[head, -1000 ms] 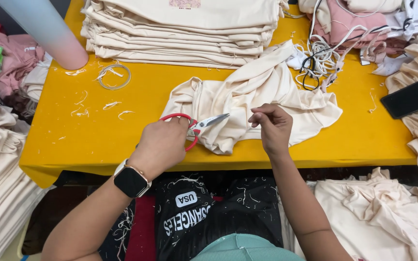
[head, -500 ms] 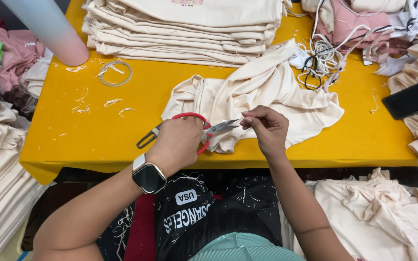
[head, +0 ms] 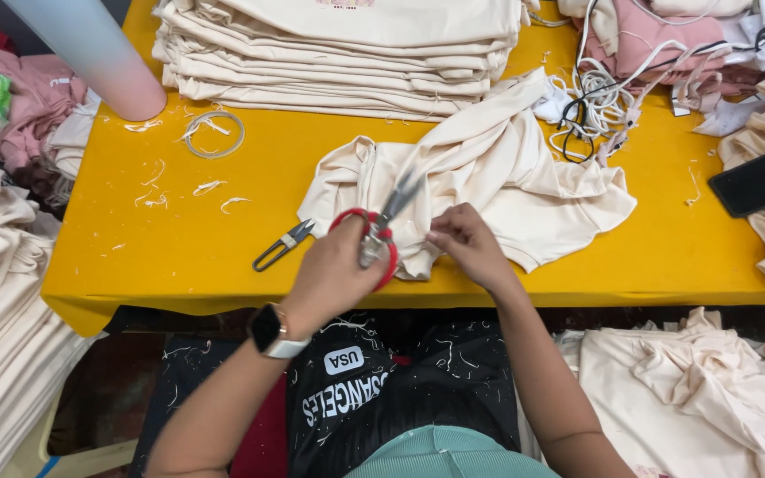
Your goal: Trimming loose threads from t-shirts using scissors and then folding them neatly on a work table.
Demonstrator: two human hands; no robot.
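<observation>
Yellow tabletop (head: 223, 239) fills most of your view, with a stack of folded cream garments (head: 347, 53) at the far edge and a loose cream garment (head: 498, 177) crumpled in front of you near the front edge. Your left hand (head: 334, 279) is closed through the red handles of the scissors (head: 381, 232), whose blades look blurred, so you cannot tell how far they gape. Their long axis runs diagonally, handles toward you and tips pointing up and to the right, over the cloth. Your right hand (head: 467, 246) pinches a fold of the garment just beside those tips. That closeness is the risk: a hurried snip could nick your fingers or cut into the fabric. Small thread snips (head: 283, 245) lie just left of your left hand; a sideways sweep could knock them off.
</observation>
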